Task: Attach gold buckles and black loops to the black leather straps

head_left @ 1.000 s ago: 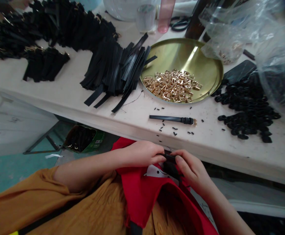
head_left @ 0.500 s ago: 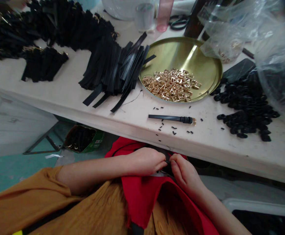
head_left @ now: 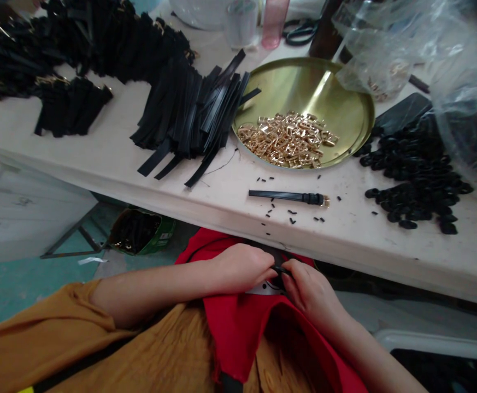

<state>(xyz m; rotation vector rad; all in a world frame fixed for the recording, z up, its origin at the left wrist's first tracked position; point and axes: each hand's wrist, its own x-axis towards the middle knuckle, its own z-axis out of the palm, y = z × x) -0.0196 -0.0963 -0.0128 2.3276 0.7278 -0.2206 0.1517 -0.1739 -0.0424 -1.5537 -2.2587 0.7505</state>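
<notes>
My left hand [head_left: 246, 267] and my right hand [head_left: 307, 281] meet low in front of the table edge, over a red cloth [head_left: 238, 327] on my lap. Both are closed in a pinch on a small black strap [head_left: 280, 269], of which only a short piece shows between the fingertips. On the table just beyond lies a finished-looking black strap with a gold buckle [head_left: 289, 197]. Small black bits [head_left: 292, 212] are scattered around it.
A gold round tray [head_left: 304, 87] holds a heap of gold buckles [head_left: 291, 142]. Left of it lie black flat strips [head_left: 197, 114] and bundles of buckled straps [head_left: 70, 103]. Black loops [head_left: 418, 174] and clear plastic bags [head_left: 410, 43] are on the right. Scissors [head_left: 300, 31] lie behind.
My hands have shifted slightly and the fingertips have turned, so more of the black strap shows between them. The things on the table have not moved.
</notes>
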